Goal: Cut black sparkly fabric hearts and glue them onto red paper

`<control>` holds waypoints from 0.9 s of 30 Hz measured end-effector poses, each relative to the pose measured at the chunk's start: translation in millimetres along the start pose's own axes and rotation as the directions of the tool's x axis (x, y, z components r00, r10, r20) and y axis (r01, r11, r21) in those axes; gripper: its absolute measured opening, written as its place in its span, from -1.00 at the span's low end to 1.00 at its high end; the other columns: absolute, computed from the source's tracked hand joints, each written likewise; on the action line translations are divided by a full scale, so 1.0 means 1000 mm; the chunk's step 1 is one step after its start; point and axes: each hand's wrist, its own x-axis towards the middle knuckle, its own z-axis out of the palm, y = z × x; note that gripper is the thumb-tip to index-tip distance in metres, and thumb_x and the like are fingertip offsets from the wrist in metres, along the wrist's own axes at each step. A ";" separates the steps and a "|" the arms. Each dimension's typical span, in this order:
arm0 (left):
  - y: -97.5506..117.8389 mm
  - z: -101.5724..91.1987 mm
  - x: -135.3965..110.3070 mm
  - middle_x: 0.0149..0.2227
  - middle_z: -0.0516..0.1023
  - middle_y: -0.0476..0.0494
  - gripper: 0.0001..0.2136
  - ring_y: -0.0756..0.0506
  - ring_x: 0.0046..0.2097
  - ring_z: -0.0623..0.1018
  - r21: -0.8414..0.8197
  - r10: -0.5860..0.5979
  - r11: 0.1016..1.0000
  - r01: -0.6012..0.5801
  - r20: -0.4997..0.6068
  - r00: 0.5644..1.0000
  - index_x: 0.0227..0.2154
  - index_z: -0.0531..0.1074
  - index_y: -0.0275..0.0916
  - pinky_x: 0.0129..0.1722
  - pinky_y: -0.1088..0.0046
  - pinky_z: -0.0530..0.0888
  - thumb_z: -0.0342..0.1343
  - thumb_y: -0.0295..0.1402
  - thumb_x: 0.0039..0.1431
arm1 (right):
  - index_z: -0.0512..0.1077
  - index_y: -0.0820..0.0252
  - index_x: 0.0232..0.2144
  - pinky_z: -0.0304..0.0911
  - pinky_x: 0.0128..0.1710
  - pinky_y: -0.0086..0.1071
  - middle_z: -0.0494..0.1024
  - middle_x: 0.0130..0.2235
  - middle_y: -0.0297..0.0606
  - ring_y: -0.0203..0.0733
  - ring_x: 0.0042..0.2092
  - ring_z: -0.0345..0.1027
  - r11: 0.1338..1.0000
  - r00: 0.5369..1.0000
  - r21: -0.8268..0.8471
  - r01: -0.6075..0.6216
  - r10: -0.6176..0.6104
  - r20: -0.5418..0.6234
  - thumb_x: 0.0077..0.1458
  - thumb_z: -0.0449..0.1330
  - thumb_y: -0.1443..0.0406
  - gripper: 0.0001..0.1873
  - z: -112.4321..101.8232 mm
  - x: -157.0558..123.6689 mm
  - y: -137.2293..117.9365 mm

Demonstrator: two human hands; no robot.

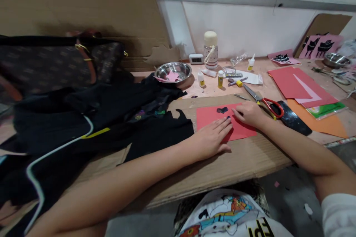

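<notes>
Red paper point(204, 118) on cardboard point(236, 161)

My left fingers point(222, 125) lie straight and close together, flat on the paper, thumb apart. My right fingers point(241, 110) are curled at its right side; whether they pinch anything, I cannot tell. A dark scrap point(222, 110) sits on the paper, just beyond my left fingertips. To the right of my right fingers, scissors point(259, 99) and a phone point(297, 120) lie on the desk point(264, 82).
</notes>
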 end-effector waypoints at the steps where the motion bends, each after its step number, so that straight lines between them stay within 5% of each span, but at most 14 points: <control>1: 0.005 0.002 0.000 0.39 0.17 -0.58 -0.24 -0.38 0.43 0.19 -0.029 0.000 1.000 0.001 0.054 0.999 0.33 0.18 -0.49 0.37 0.06 0.18 0.02 0.09 0.34 | 0.49 0.22 -0.58 -0.01 -0.37 -0.29 0.50 -0.57 -0.19 -0.21 -0.48 0.21 1.000 1.000 -0.001 -0.008 0.008 0.012 0.35 0.02 0.23 -0.52 0.000 0.000 0.001; 6: 0.041 -0.001 -0.014 0.39 0.17 -0.55 -0.19 -0.37 0.42 0.21 -0.132 0.130 0.985 -0.114 0.116 0.985 0.34 0.16 -0.49 0.39 0.09 0.18 -0.07 0.17 0.33 | 0.53 0.22 -0.53 0.00 -0.36 -0.29 0.55 -0.53 -0.16 -0.18 -0.45 0.27 0.999 0.996 -0.008 -0.039 0.039 0.082 0.34 0.01 0.21 -0.53 -0.001 0.002 0.003; 13: 0.075 0.002 -0.031 0.25 0.44 -0.46 -0.51 -0.28 0.24 0.49 0.020 0.170 0.985 -0.169 -0.012 0.985 0.20 0.34 -0.41 0.27 0.18 0.35 0.00 -0.10 0.43 | 0.53 0.22 -0.48 -0.01 -0.35 -0.29 0.55 -0.49 -0.17 -0.17 -0.41 0.29 0.998 0.988 -0.003 -0.057 0.057 0.146 0.35 0.02 0.17 -0.55 0.002 0.003 -0.001; 19: 0.066 -0.004 -0.026 0.09 0.58 -0.42 -0.47 -0.29 0.09 0.58 0.015 0.136 0.991 -0.135 -0.160 0.978 0.06 0.44 -0.40 0.16 0.16 0.44 0.03 0.02 0.36 | 0.46 0.20 -0.49 0.07 -0.34 -0.32 0.52 -0.45 -0.23 -0.20 -0.39 0.28 0.968 0.982 0.195 -0.156 0.132 0.132 0.37 0.05 0.18 -0.59 -0.049 -0.001 -0.020; 24: 0.064 -0.007 -0.027 0.17 0.52 -0.52 -0.38 -0.35 0.17 0.53 0.116 0.063 0.992 -0.048 -0.125 0.990 0.16 0.38 -0.51 0.20 0.10 0.39 0.02 0.02 0.37 | 0.52 0.24 -0.12 0.38 -0.14 -0.25 0.65 -0.14 -0.09 -0.06 -0.13 0.52 0.932 0.939 0.301 -0.200 0.095 0.331 0.34 0.12 0.21 -0.75 -0.093 -0.045 -0.057; 27: 0.067 0.002 -0.032 0.15 0.53 -0.51 -0.39 -0.33 0.19 0.53 0.132 0.080 0.989 -0.063 -0.127 0.989 0.13 0.43 -0.52 0.21 0.15 0.38 0.00 0.02 0.38 | 0.34 0.35 0.22 0.36 0.17 -0.07 0.48 0.22 0.10 0.07 0.23 0.39 0.934 0.898 0.315 -0.168 0.013 0.441 0.32 0.15 0.22 -0.50 -0.088 -0.078 -0.074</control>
